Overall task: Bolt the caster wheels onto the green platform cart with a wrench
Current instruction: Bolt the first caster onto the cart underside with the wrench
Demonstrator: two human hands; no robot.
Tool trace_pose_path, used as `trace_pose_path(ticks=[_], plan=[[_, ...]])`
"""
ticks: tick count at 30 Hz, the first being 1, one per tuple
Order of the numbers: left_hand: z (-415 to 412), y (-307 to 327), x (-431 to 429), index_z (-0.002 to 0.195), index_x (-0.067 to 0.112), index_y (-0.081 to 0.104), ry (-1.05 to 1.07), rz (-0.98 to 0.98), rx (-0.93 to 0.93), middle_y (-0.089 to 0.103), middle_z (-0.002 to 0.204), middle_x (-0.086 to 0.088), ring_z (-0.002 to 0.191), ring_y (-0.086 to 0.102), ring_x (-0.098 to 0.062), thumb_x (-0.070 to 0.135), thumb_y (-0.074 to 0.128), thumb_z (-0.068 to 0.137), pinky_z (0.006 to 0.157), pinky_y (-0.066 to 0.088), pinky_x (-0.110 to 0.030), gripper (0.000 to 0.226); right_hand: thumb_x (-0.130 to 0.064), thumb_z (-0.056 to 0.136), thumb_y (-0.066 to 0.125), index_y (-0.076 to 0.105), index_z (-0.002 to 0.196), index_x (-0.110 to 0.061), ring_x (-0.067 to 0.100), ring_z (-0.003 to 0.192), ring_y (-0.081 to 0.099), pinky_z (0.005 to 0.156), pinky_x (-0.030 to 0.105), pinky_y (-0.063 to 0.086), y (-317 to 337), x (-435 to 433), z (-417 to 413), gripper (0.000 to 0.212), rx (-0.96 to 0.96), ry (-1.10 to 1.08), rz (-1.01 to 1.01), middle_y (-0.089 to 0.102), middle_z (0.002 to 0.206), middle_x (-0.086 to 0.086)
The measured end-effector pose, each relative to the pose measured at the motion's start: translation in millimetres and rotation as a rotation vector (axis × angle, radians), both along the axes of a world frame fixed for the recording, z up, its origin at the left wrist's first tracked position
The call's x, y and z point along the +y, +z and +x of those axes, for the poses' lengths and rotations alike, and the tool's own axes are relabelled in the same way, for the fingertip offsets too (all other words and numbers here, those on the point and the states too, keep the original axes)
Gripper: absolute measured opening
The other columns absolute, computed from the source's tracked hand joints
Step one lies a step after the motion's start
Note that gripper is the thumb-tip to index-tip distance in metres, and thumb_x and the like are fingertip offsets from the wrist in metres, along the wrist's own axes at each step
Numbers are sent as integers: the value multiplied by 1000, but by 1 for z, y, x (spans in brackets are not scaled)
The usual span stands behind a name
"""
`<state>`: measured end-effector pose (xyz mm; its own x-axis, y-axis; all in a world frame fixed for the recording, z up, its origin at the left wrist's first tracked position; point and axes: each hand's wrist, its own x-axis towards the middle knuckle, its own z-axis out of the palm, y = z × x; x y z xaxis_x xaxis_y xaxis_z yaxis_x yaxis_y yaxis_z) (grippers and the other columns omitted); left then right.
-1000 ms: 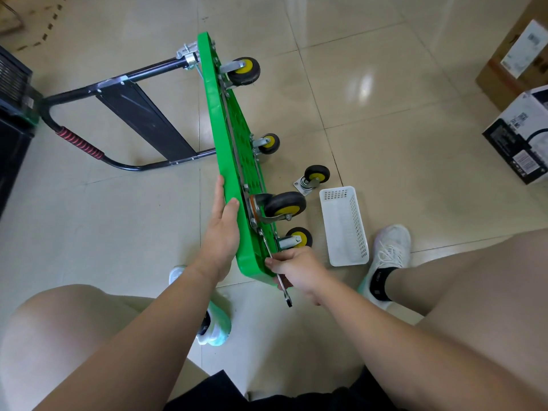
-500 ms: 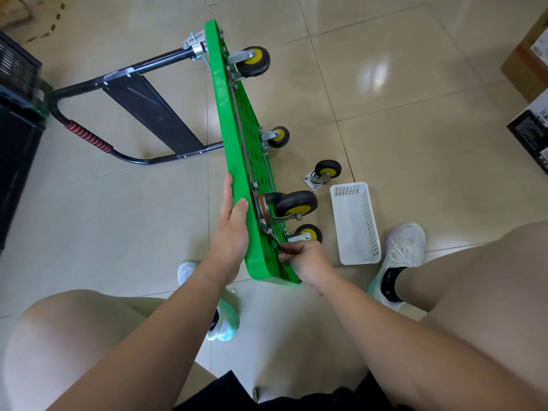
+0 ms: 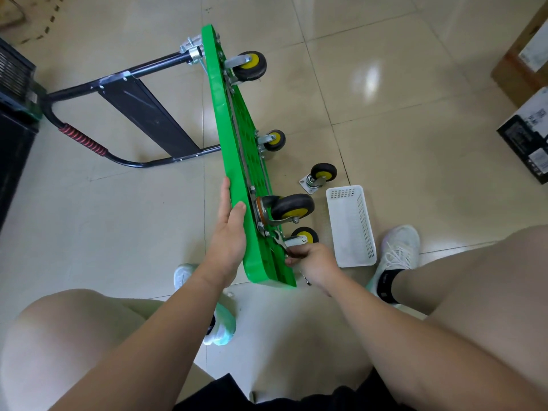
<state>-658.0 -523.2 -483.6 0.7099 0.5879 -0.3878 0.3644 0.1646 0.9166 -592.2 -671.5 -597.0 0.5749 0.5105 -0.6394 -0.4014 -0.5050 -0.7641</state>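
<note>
your right hand (image 3: 314, 262) has slid up, gripping the wrench (image 3: 280, 243) by the big caster (image 3: 292, 206), cart (image 3: 234, 137) on edge, basket (image 3: 351, 226) close right, bare floor (image 3: 118, 218) left, left hand (image 3: 229, 232) flat on its deck

cart (image 3: 229, 137): green, tipped on edge
left hand (image 3: 229, 232): flat against deck
right hand (image 3: 314, 261): gripping wrench (image 3: 280, 242) at caster
loose caster (image 3: 320, 176): beside white basket (image 3: 351, 229)

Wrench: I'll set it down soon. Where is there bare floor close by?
Bare tile lies left of the cart, between the handle and the left knee, and right of the basket, toward the boxes. Crowded: between cart and basket, where the loose caster, mounted wheels and the right hand with the wrench sit close together.
</note>
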Motion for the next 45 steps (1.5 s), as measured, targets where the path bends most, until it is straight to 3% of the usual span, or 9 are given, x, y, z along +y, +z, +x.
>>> trace_pose_path(ticks=[6, 8, 11, 16, 19, 23, 29, 35, 45], plan=[[-2, 1, 1, 131, 84, 26, -16, 47, 10, 56, 144, 24, 129, 59, -13, 43, 34, 103, 112, 47, -50, 50, -19, 87, 77, 69, 125, -15, 16, 108, 66, 105, 37, 48, 13, -9, -14, 39, 33, 25, 31, 72, 118, -1], [-2, 2, 0, 135, 82, 24, -28, 49, 2, 55, 142, 26, 129, 58, -12, 38, 32, 108, 113, 46, -49, 52, -17, 87, 76, 70, 121, -14, 18, 104, 69, 102, 39, 52, 20, -10, -19, 34, 58, 0, 72, 74, 112, 1], [-2, 4, 0, 148, 71, 20, -28, 45, 3, 53, 138, 31, 129, 57, -7, 33, 31, 111, 114, 45, -46, 54, -13, 91, 72, 72, 118, -11, 19, 98, 71, 90, 30, 57, 33, -11, -24, 27, 88, -24, 125, 75, 106, 3], [-2, 4, -1, 151, 67, 20, -24, 21, -6, 57, 137, 27, 125, 60, -10, 32, 30, 112, 109, 49, -44, 53, -21, 89, 74, 72, 118, -12, 15, 93, 71, 95, 40, 56, 37, -8, -29, 30, 88, -36, 132, 76, 101, -1], [-3, 4, -1, 150, 68, 21, -25, 20, -14, 58, 137, 25, 125, 61, -13, 33, 30, 111, 107, 51, -46, 53, -27, 87, 77, 71, 122, -13, 16, 97, 71, 97, 41, 56, 37, -5, -28, 38, 88, -28, 115, 76, 103, -2], [-3, 3, 0, 143, 75, 23, -37, 27, -6, 58, 145, 16, 128, 61, -19, 44, 34, 101, 109, 50, -51, 54, -29, 88, 76, 74, 116, -16, 18, 92, 71, 94, 42, 57, 37, -3, -27, 31, 106, 4, 110, 77, 98, -1], [-3, -1, 2, 132, 85, 26, -38, 25, -13, 58, 146, 15, 128, 61, -21, 48, 35, 97, 109, 49, -53, 51, -18, 89, 74, 73, 116, -12, 18, 88, 72, 81, 29, 59, 34, -2, -20, 28, 124, 17, 93, 76, 100, 2], [-2, -3, 4, 131, 85, 26, -31, 14, -9, 58, 145, 17, 129, 61, -19, 48, 37, 96, 110, 48, -52, 52, -16, 88, 75, 70, 123, -13, 18, 104, 68, 103, 37, 50, 18, 4, -14, 36, 104, 16, 26, 74, 113, 0], [-2, -5, 5, 132, 83, 27, -34, 25, -17, 57, 148, 17, 132, 59, -18, 46, 38, 96, 113, 45, -52, 53, -15, 89, 73, 69, 124, -16, 22, 110, 61, 105, 37, 46, 5, 20, -6, 35, 34, 13, -35, 70, 118, 0]])
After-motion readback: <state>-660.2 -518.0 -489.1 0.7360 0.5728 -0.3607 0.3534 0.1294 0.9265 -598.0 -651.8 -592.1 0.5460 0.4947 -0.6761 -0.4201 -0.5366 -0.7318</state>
